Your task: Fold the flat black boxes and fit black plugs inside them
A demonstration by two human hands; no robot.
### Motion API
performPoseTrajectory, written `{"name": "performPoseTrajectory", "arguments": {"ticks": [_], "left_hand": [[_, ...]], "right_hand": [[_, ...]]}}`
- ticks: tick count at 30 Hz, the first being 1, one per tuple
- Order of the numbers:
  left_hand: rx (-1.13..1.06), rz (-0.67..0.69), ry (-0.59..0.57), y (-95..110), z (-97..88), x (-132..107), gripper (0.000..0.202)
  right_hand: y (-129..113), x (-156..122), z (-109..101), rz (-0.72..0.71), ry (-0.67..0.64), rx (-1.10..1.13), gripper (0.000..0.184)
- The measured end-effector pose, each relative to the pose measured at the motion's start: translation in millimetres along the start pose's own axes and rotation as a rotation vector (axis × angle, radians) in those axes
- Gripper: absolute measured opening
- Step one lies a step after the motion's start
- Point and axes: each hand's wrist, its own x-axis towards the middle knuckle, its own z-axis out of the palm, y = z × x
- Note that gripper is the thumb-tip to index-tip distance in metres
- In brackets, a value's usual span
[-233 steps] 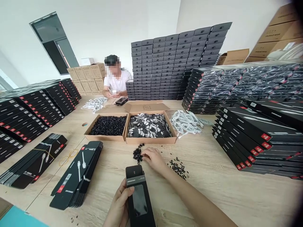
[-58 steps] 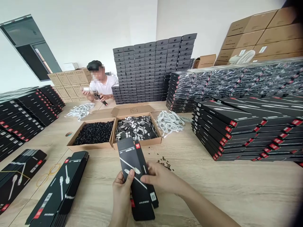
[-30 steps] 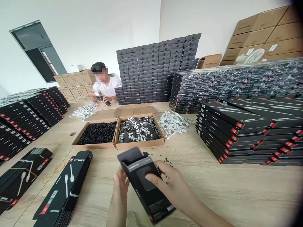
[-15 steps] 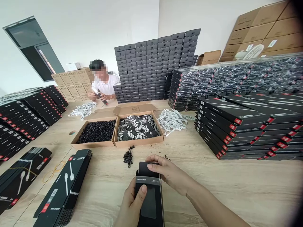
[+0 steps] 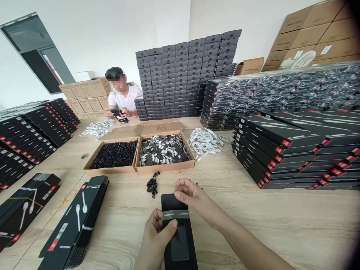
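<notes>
My left hand (image 5: 161,236) grips a slim black carton (image 5: 180,240) with a clear window panel and a grey printed band, its thumb lying across the front. At the carton's upper end a black flap (image 5: 170,201) stands up. My right hand (image 5: 194,195) is at the flap's upper right corner, thumb against its edge and the other fingers curved and apart from the thumb. Just beyond the carton lies a small heap of black plastic pieces (image 5: 152,186).
Open cardboard boxes hold black pieces (image 5: 114,155) and round black-and-white discs (image 5: 164,150). White cables (image 5: 205,142) lie beside them. Flat cartons (image 5: 74,221) are bundled at left; stacked black boxes (image 5: 281,150) stand at right. Across the table a person (image 5: 123,97) handles a black box.
My right hand has drawn slightly back, and its thumb has slid from the flap's face to its corner. The carton has turned a little, showing more of its front. The other person's hands have shifted.
</notes>
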Motion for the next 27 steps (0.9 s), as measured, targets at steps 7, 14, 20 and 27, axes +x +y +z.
{"name": "performPoseTrajectory", "arguments": {"ticks": [7, 14, 20, 27], "left_hand": [[0.104, 0.113, 0.102, 0, 6.7, -2, 0.046], [0.112, 0.113, 0.1, -3, 14.0, -5, 0.046], [0.08, 0.119, 0.202, 0, 18.3, -9, 0.076], [0.141, 0.174, 0.218, -11, 4.0, -5, 0.057]], "right_hand": [[-7, -9, -3, -0.563, 0.043, -0.863, 0.007], [-14, -12, -2, -0.684, -0.015, -1.031, 0.015], [-7, 7, -40, -0.246, 0.069, -0.908, 0.015], [2, 9, -45, -0.038, -0.202, -0.595, 0.029]]}}
